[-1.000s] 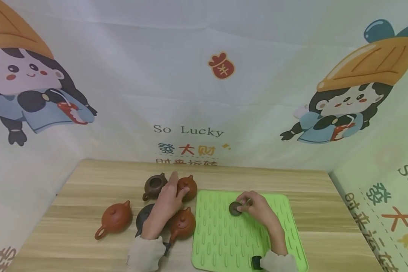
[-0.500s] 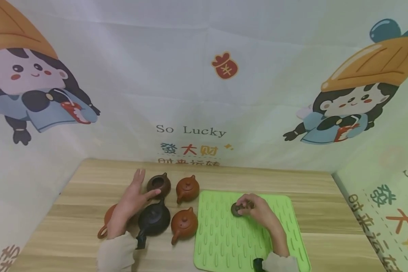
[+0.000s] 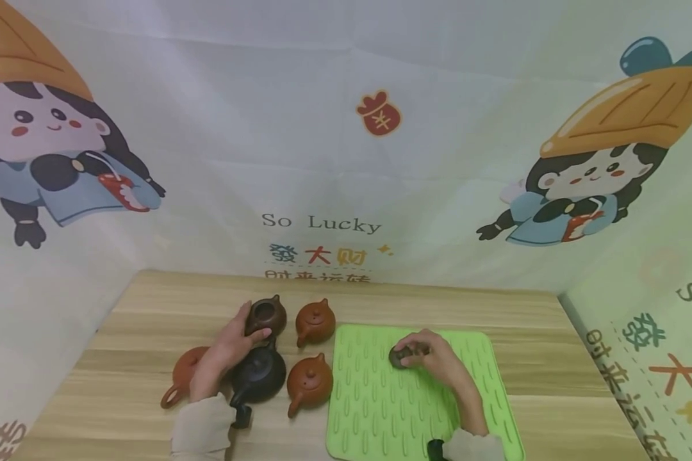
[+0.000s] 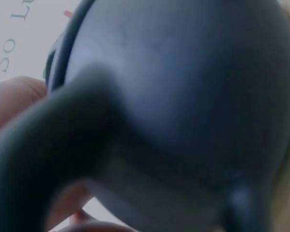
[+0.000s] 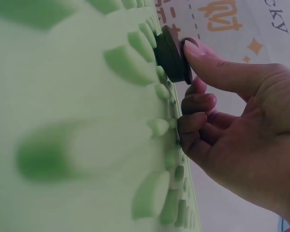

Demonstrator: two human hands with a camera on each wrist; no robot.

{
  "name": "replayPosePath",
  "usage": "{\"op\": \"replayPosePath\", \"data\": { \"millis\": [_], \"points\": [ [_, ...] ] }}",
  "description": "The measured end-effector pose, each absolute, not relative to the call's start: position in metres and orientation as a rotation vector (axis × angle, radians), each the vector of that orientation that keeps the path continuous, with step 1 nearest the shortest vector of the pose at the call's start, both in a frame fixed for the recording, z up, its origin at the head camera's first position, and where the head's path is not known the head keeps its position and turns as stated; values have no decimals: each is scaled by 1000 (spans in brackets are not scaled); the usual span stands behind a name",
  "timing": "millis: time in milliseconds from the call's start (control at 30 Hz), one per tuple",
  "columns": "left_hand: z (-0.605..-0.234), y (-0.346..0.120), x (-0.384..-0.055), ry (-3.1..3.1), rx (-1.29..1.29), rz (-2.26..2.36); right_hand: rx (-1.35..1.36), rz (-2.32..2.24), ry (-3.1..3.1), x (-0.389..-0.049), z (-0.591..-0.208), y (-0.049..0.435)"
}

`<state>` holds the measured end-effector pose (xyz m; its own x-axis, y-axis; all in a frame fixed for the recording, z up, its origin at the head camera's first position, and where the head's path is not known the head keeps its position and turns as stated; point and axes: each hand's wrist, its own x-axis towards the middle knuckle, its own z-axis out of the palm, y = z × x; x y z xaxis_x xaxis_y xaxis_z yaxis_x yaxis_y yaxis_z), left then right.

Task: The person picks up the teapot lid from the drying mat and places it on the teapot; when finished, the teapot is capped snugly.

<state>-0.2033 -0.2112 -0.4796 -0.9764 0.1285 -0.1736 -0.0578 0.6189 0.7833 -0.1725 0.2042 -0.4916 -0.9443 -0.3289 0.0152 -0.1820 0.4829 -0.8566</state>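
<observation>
My left hand (image 3: pixel 230 346) grips a dark brown teapot (image 3: pixel 277 315) with an open top, thumb at its near right side and fingers along its left. A black teapot (image 3: pixel 261 372) stands just in front of it; up close, that black teapot (image 4: pixel 198 87) fills the left wrist view and hides most of the hand. Over the green mat (image 3: pixel 369 410), my right hand (image 3: pixel 438 358) pinches a small dark teapot lid (image 3: pixel 399 358) by its knob. In the right wrist view the lid (image 5: pixel 170 57) is tilted on edge, right at the mat's raised ridges.
Two reddish-brown teapots (image 3: pixel 315 322) (image 3: pixel 310 381) stand between the dark teapots and the mat. Another reddish teapot (image 3: pixel 189 368) is partly behind my left forearm. A printed cloth (image 3: pixel 323 160) rises along the back edge of the wooden table (image 3: pixel 565 358).
My left hand has moved left, away from the far reddish teapot, then onto the dark brown teapot. My right hand stays over the mat with the lid, which tilts slightly.
</observation>
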Motion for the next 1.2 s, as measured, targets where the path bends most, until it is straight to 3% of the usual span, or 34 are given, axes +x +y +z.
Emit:
{"op": "replayPosePath", "data": {
  "millis": [367,633,900,1200],
  "points": [
    [-546,-233,-227,2847,88,1239,-492,-1472,2548,-172,-493,205],
    [-541,-233,-228,2834,95,1218,-501,-1471,2547,-172,-493,207],
    [-575,-247,-245,2851,112,1172,-468,-1515,2558,-172,-489,199],
    [-582,-250,-253,2810,81,1178,-517,-1475,2664,-178,-482,167]
  ]
}}
